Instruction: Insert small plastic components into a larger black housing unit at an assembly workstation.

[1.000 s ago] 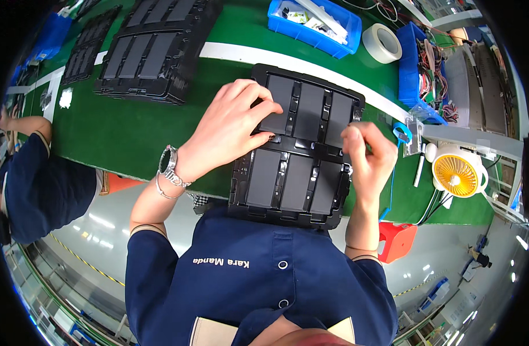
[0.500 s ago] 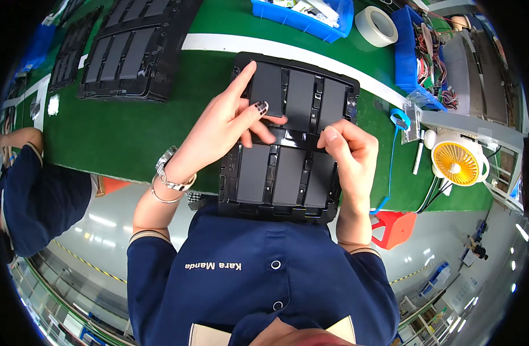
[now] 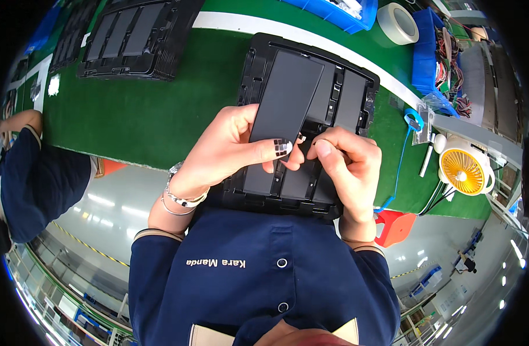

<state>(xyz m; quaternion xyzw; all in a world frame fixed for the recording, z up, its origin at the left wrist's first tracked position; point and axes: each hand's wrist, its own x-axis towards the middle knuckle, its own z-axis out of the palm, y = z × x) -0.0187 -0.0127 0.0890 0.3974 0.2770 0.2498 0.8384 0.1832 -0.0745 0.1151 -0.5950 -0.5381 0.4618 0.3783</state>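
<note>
Over the black tray (image 3: 250, 75), you've got that flat dark slab (image 3: 289, 98) raised at a slant, probably stiff, lightish and a bit slick, so hold the long edges. Your left hand (image 3: 225, 144) grips its near end, thumb on top; your right hand (image 3: 352, 164) is curled alongside, can't tell if it's pinching anything.

White tape roll (image 3: 385, 26) near a blue bin (image 3: 424, 57) of wires (image 3: 447, 63); yellow-centred white fan (image 3: 462, 172); red stool (image 3: 396, 228)
</note>
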